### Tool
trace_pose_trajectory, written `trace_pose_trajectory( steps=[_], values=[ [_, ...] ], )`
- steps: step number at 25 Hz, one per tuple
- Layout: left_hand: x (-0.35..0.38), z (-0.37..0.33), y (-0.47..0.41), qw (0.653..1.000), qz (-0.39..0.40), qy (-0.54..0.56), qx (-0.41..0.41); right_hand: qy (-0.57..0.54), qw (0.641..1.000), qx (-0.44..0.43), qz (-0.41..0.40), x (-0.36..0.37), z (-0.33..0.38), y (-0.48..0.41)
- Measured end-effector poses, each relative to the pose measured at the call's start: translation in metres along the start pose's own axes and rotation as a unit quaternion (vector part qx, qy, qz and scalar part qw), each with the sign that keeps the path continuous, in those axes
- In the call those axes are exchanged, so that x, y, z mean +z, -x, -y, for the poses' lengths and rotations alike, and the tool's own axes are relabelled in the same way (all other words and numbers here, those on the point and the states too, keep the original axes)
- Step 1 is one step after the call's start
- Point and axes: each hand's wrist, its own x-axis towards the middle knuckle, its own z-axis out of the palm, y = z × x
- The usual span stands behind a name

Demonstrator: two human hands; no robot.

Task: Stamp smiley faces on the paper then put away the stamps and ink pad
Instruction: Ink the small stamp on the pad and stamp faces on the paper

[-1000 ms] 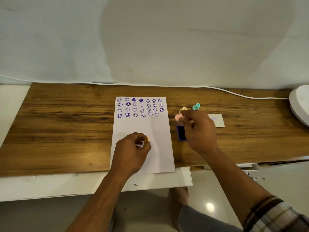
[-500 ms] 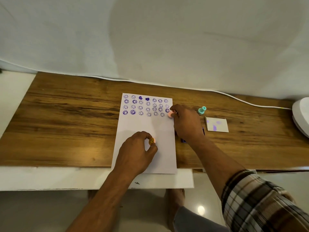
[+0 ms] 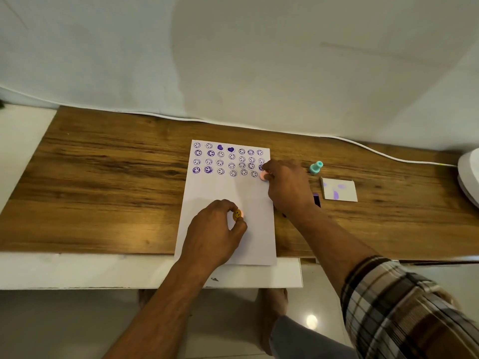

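Note:
A white paper (image 3: 223, 193) lies on the wooden table (image 3: 103, 182), with rows of purple smiley prints across its top. My right hand (image 3: 287, 187) presses a pink stamp (image 3: 263, 175) onto the paper's right edge at the end of the bottom row. My left hand (image 3: 215, 229) rests on the lower paper and grips an orange smiley stamp (image 3: 237, 215) between thumb and fingers. A teal stamp (image 3: 316, 167) stands on the table right of my right hand. The purple ink pad (image 3: 316, 200) is mostly hidden under my right wrist.
A white ink-pad lid (image 3: 339, 189) with purple smudges lies right of the ink pad. A white cable (image 3: 375, 151) runs along the table's back edge. A white rounded object (image 3: 469, 174) sits at the far right. A white board (image 3: 77, 270) sticks out under the front edge.
My right hand moved left from the ink pad to the paper and set the pink stamp down at the end of the bottom row. My left hand stayed on the paper.

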Motion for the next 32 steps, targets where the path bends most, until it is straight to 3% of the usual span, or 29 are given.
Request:
trace_pose_trajectory(
  steps=[9,15,19,24,29,32],
  values=[
    [0.000,-0.002,0.002,1.000,-0.006,-0.003,-0.001,0.080,0.993,-0.038,0.076,-0.015,0.009,-0.010],
    [-0.001,-0.004,0.002,1.000,-0.008,-0.009,0.002,0.122,0.987,-0.075,0.068,-0.019,0.015,-0.009],
    [0.000,-0.003,0.001,1.000,-0.011,-0.012,0.007,0.107,0.991,-0.040,0.065,-0.016,0.017,-0.007],
    [0.001,-0.001,0.000,1.000,-0.012,-0.019,0.006,0.151,0.976,-0.120,0.098,-0.023,0.014,-0.013],
    [0.002,-0.003,0.001,1.000,-0.009,-0.026,0.005,0.148,0.985,-0.051,0.075,-0.016,0.021,-0.007],
    [0.000,-0.005,-0.001,0.999,0.003,-0.033,0.001,0.154,0.981,-0.072,0.096,-0.018,0.018,-0.010]
  ],
)
